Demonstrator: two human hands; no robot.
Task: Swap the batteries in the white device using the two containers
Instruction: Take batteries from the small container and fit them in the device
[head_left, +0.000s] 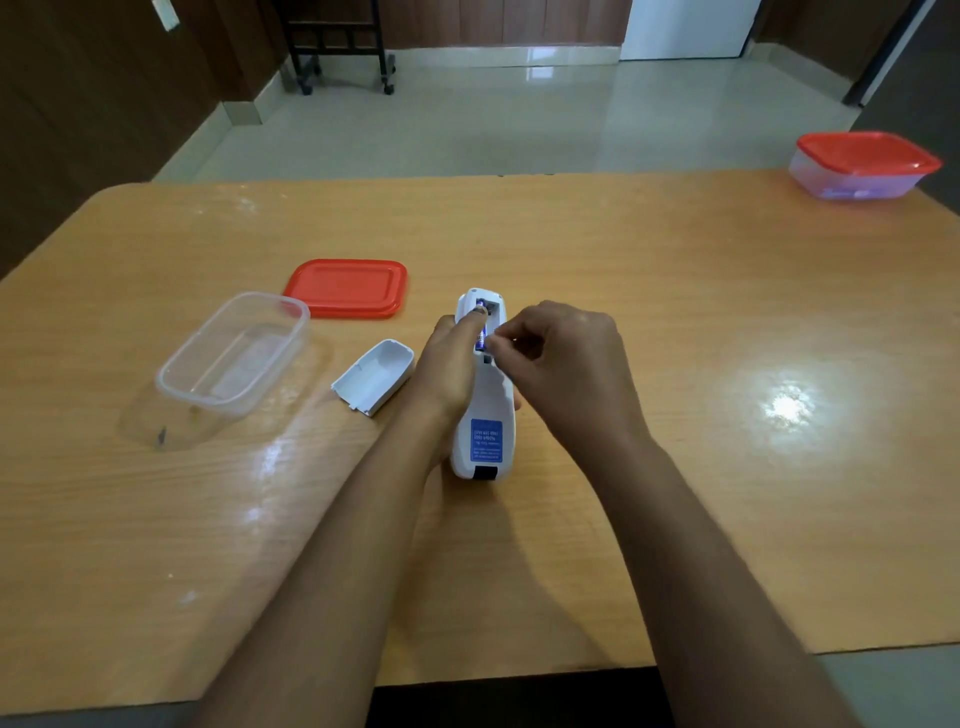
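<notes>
device (485, 410) white, blue label | battery (481, 338) blue | lid (347, 287) red | open container (234, 353) clear | table (675, 312) orange woodgrain

The right hand (561, 358) hides the battery's (481, 340) lower end; the blue label's (486, 440) text is unreadable.

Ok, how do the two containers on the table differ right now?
The near container at the left is open, its red lid lying flat on the table beside it; the far container at the right corner is closed under its own red lid. The near one looks empty; the far one shows something bluish inside. Both are clear rectangular plastic tubs.
</notes>
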